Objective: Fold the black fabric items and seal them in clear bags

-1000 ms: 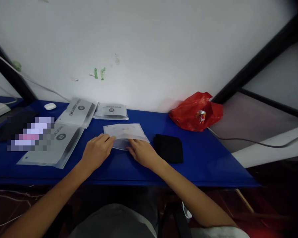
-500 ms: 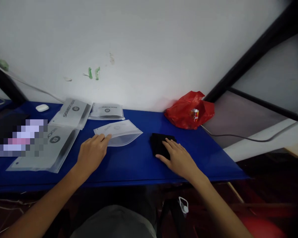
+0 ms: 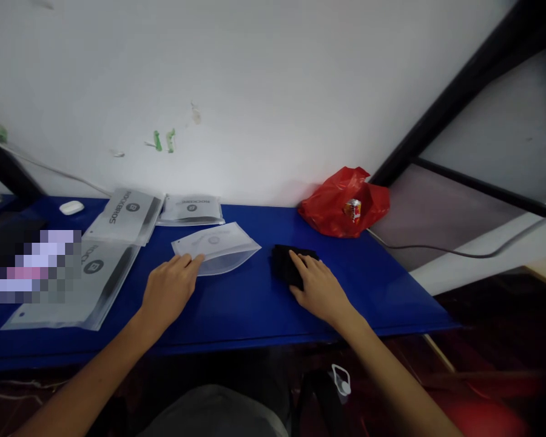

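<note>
My left hand [image 3: 171,285] pinches the near left edge of a frosted plastic zip bag [image 3: 218,240]. The bag lies on the blue table with its mouth gaping toward the near right side. To its right, my right hand [image 3: 321,285] grips a small folded black cloth [image 3: 286,261]. The index finger lies over the top of the cloth and the thumb is at its near edge; the other fingers partly cover its right side. The cloth rests on the table, apart from the bag.
Filled frosted bags [image 3: 131,212] with printed logos lie at the left, with a smaller filled bag [image 3: 191,209] by the wall. A red plastic bag [image 3: 341,206] stands at the back right. A white case [image 3: 71,207] sits back left. The blue table [image 3: 236,315] ends near my lap.
My right hand has shifted slightly left, its fingers drawing in around the black cloth from a flatter pose. My left hand keeps hold of the bag's edge. The camera view has moved a little.
</note>
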### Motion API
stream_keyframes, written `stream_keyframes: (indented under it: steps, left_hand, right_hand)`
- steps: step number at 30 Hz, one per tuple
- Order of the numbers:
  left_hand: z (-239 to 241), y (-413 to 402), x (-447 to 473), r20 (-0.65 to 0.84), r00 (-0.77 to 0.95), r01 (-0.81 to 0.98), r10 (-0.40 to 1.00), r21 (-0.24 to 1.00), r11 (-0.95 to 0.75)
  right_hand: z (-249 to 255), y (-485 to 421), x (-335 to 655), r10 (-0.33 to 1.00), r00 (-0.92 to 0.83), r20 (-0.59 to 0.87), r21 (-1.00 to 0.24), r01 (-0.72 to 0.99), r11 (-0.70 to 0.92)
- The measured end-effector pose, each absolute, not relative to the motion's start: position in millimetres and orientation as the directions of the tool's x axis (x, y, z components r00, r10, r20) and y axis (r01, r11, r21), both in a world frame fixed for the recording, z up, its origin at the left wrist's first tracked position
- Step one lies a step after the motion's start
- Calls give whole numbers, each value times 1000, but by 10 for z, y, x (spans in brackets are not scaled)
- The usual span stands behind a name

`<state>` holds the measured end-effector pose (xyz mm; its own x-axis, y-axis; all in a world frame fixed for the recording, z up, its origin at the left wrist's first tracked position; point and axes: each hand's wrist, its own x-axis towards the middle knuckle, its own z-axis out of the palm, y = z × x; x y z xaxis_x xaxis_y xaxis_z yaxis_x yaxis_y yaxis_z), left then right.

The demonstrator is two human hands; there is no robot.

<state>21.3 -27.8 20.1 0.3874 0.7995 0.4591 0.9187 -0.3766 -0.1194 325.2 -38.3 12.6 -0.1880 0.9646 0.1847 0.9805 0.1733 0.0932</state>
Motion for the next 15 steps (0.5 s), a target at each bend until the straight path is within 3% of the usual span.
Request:
stream_keyframes:
  steps: [5, 15]
  left_hand:
    - [236, -296, 238, 475, 398, 916, 785, -151, -373]
    - [287, -307, 277, 466, 406, 912, 786, -147, -384]
  right_hand:
    - [152, -306, 3193, 960, -183, 212, 123, 979, 160]
    - [231, -200, 3254, 965, -237, 116, 149, 964, 219]
